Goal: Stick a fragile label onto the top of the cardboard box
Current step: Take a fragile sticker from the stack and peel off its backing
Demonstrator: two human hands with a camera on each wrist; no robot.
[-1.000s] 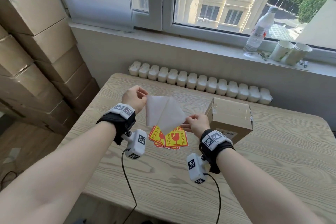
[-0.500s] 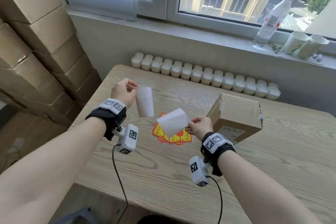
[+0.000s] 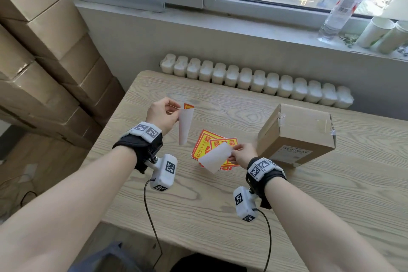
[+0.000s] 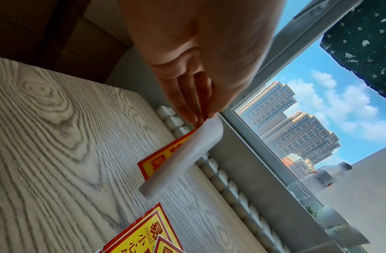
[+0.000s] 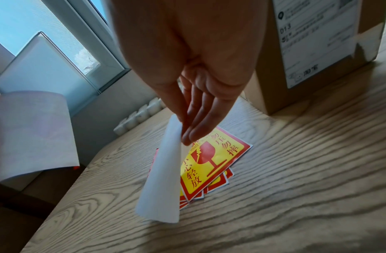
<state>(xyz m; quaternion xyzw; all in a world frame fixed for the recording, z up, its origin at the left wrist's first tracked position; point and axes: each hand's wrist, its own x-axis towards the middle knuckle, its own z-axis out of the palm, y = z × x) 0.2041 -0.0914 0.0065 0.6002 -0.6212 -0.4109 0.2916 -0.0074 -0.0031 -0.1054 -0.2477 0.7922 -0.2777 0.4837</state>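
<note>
My left hand (image 3: 176,111) pinches a peeled fragile label (image 3: 185,126) by its top edge above the table's left middle. The label hangs curled, white back toward me, and its red and yellow face (image 4: 166,154) shows in the left wrist view. My right hand (image 3: 231,154) pinches the white backing sheet (image 3: 215,158) just above a stack of fragile labels (image 3: 204,146). The brown cardboard box (image 3: 302,130) stands to the right of both hands, its taped top bare.
The wooden table (image 3: 220,205) ends close to a white radiator (image 3: 254,84) at the back. Stacked cardboard boxes (image 3: 44,62) fill the left. A plastic bottle (image 3: 344,4) and paper cups (image 3: 375,31) stand on the windowsill.
The label and its backing have come fully apart. My left hand carried the label up and left, while my right hand lowered the backing toward the stack.
</note>
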